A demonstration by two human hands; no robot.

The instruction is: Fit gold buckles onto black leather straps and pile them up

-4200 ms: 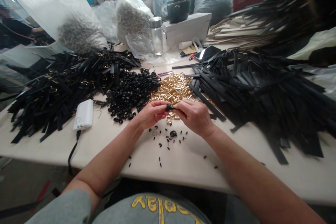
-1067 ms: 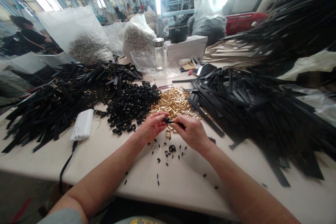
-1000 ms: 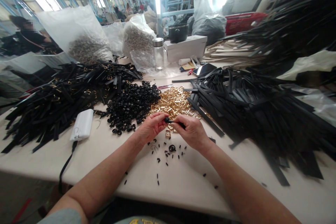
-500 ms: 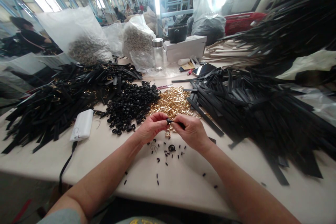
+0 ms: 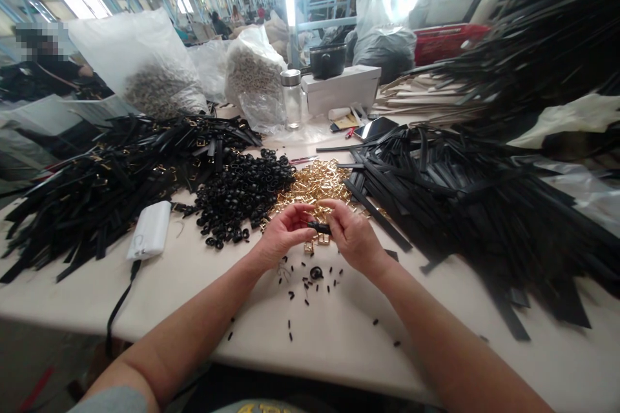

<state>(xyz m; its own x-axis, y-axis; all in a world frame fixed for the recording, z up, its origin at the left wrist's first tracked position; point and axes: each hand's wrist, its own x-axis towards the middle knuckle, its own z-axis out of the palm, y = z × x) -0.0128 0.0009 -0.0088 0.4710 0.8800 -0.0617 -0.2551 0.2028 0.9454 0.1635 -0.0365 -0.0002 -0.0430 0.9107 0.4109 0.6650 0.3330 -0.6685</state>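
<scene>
A short black strap [image 5: 320, 228] is stretched between my two hands, over the near edge of the pile of gold buckles [image 5: 317, 182]. My left hand [image 5: 285, 232] has its thumb and fingers closed at the strap's left end. With curled fingers, my right hand [image 5: 356, 235] grips the other end, most of it hidden behind the fingers; its index finger reaches toward the left fingertips. To the left lies a heap of small black loops [image 5: 242, 190]. Just below my hands a single black loop [image 5: 316, 273] rests among several tiny black bits.
Loose black straps [image 5: 450, 187] cover the right side; buckled straps [image 5: 111, 174] lie on the left. A white power bank [image 5: 151, 230] with a cable sits at the left. Behind are a glass bottle [image 5: 292, 103], a phone [image 5: 376, 128] and a white box [image 5: 341, 91].
My fingers have shifted on the strap, and more of it shows between my hands. My right index finger has lifted and extended to the left.
</scene>
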